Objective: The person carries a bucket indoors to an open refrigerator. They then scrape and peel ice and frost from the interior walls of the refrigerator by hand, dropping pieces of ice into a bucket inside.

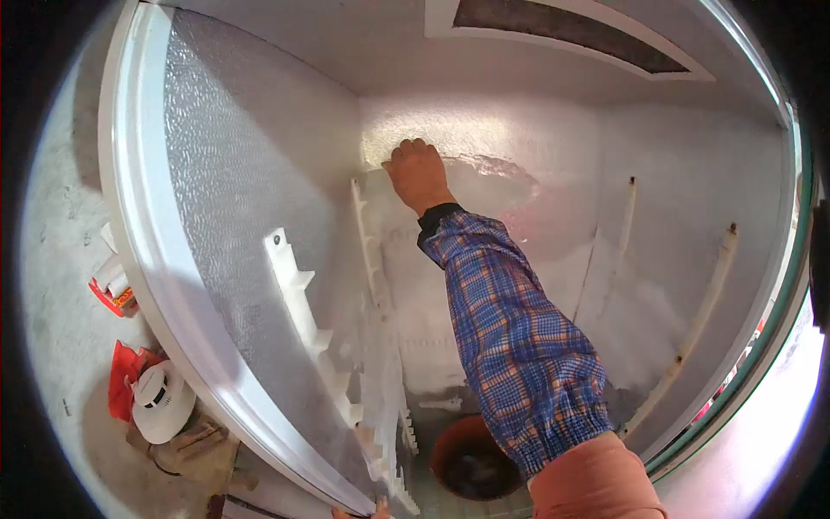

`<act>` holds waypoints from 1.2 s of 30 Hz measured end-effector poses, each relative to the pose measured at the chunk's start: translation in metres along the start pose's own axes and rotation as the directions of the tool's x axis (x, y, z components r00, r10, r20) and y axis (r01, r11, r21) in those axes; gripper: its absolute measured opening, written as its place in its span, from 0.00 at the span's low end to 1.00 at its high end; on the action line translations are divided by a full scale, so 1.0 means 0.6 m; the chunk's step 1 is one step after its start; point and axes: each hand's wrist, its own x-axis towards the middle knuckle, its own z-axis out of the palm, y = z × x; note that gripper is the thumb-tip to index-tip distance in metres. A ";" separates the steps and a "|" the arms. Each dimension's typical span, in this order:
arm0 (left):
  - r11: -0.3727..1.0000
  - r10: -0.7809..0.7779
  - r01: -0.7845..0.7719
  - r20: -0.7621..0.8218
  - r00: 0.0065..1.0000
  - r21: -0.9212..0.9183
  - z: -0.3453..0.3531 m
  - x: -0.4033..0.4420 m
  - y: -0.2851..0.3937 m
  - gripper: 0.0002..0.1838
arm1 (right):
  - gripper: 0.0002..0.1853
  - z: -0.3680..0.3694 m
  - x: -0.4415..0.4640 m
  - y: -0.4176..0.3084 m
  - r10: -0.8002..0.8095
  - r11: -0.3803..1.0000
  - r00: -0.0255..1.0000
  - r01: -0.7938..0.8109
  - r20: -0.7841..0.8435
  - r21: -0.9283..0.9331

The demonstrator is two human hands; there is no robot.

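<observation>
My right hand (417,176) is closed against the back wall (484,143) of a white cabinet interior, near its upper left corner. Its fingers are curled; whatever they hold, if anything, is hidden. A blue plaid sleeve covers that forearm. Around the hand the wall looks wet and shiny. At the bottom edge only the fingertips of my left hand (367,512) show, at the lower end of the cabinet's white front edge (212,342).
Notched white shelf brackets (303,303) line the left wall, with rails (683,359) on the right. A reddish-brown bowl (475,458) sits at the cabinet's bottom. Outside on the left floor lie a white helmet-like object (164,405) and red items (121,376).
</observation>
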 end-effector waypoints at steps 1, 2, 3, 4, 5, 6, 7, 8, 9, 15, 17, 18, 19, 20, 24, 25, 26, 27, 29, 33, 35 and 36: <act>0.995 -0.057 0.056 0.013 0.998 0.084 -0.004 -0.029 -0.058 0.27 | 0.16 0.000 -0.002 0.002 0.003 1.000 1.000 -0.003 0.005 -0.002; 0.980 -0.114 0.109 0.021 0.993 0.168 -0.005 -0.032 -0.068 0.26 | 0.14 -0.003 -0.003 0.003 -0.008 0.999 0.998 0.012 -0.067 0.053; 0.980 -0.116 0.109 0.028 0.993 0.168 -0.006 -0.039 -0.075 0.26 | 0.13 -0.006 -0.005 0.004 -0.015 0.994 0.990 0.030 -0.140 0.106; 0.978 -0.018 0.008 0.042 0.999 0.210 -0.006 -0.023 -0.038 0.26 | 0.13 -0.004 -0.007 0.006 -0.013 0.994 0.991 0.027 -0.134 0.103; 0.964 0.080 -0.092 0.059 0.995 0.249 -0.003 -0.011 -0.007 0.25 | 0.12 -0.002 -0.008 0.008 -0.029 0.990 0.989 0.049 -0.147 0.135; 0.965 0.078 -0.090 0.061 0.995 0.245 0.002 -0.006 0.013 0.25 | 0.11 -0.002 -0.008 0.010 -0.048 0.983 0.986 0.075 -0.162 0.165; 0.991 0.006 -0.007 0.007 1.000 0.135 0.006 -0.001 0.030 0.25 | 0.11 -0.003 -0.010 0.012 -0.049 0.984 0.986 0.075 -0.160 0.163; 0.997 -0.071 0.072 -0.040 0.997 0.020 0.007 0.001 0.038 0.24 | 0.09 -0.004 -0.013 0.014 -0.055 0.981 0.983 0.086 -0.173 0.174; 0.997 -0.071 0.072 -0.038 0.997 0.018 0.004 -0.002 0.027 0.24 | 0.08 -0.006 -0.016 0.017 -0.061 0.978 0.981 0.096 -0.186 0.186; 0.991 0.043 -0.054 0.087 0.995 0.120 0.000 0.011 0.031 0.27 | 0.05 0.020 -0.132 0.199 0.343 0.937 0.905 -0.349 -0.250 0.021; 0.913 0.210 -0.252 0.161 0.964 0.320 -0.004 -0.003 0.003 0.31 | 0.05 -0.004 -0.163 0.234 0.451 0.889 0.857 -0.456 -0.250 0.042; 0.913 0.204 -0.248 0.164 0.965 0.323 -0.007 -0.006 -0.002 0.31 | 0.05 -0.006 -0.172 0.246 0.422 0.901 0.865 -0.433 -0.272 0.021; 0.951 0.160 -0.203 0.192 0.968 0.232 -0.010 -0.007 0.002 0.35 | 0.06 -0.005 -0.182 0.258 0.392 0.912 0.873 -0.410 -0.290 -0.002; 0.979 0.117 -0.150 0.222 0.968 0.138 -0.013 -0.008 0.004 0.39 | 0.06 0.012 -0.187 0.278 0.391 0.913 0.877 -0.408 -0.281 -0.004; 0.812 0.273 -0.269 0.070 0.959 0.518 -0.008 -0.051 -0.053 0.42 | 0.07 -0.001 -0.174 0.280 0.312 0.945 0.928 -0.325 -0.205 -0.031; 0.920 0.138 -0.179 0.138 0.981 0.350 -0.009 -0.021 -0.020 0.45 | 0.08 -0.016 -0.166 0.264 0.420 0.906 0.891 -0.422 -0.173 0.031; 0.982 0.016 -0.058 0.227 0.974 0.180 -0.009 -0.002 -0.004 0.49 | 0.08 -0.014 -0.167 0.261 0.421 0.906 0.889 -0.422 -0.178 0.035; 0.981 0.021 -0.062 0.223 0.975 0.181 -0.009 0.001 -0.012 0.49 | 0.08 -0.012 -0.167 0.260 0.422 0.904 0.883 -0.426 -0.207 0.027; 0.815 0.445 -0.465 0.140 0.884 0.345 -0.011 -0.003 -0.033 0.48 | 0.09 -0.009 -0.163 0.263 0.417 0.905 0.878 -0.425 -0.236 0.019; 0.688 0.273 -0.338 0.202 0.940 0.642 -0.008 -0.057 -0.035 0.51 | 0.09 -0.018 -0.160 0.271 0.380 0.922 0.905 -0.387 -0.191 0.004; 0.716 0.206 -0.268 0.173 0.963 0.644 -0.012 -0.065 -0.040 0.50 | 0.09 -0.015 -0.157 0.277 0.390 0.920 0.908 -0.391 -0.153 0.028; 0.720 0.204 -0.267 0.173 0.964 0.641 -0.009 -0.063 -0.049 0.50 | 0.09 -0.014 -0.155 0.276 0.405 0.914 0.902 -0.405 -0.148 0.033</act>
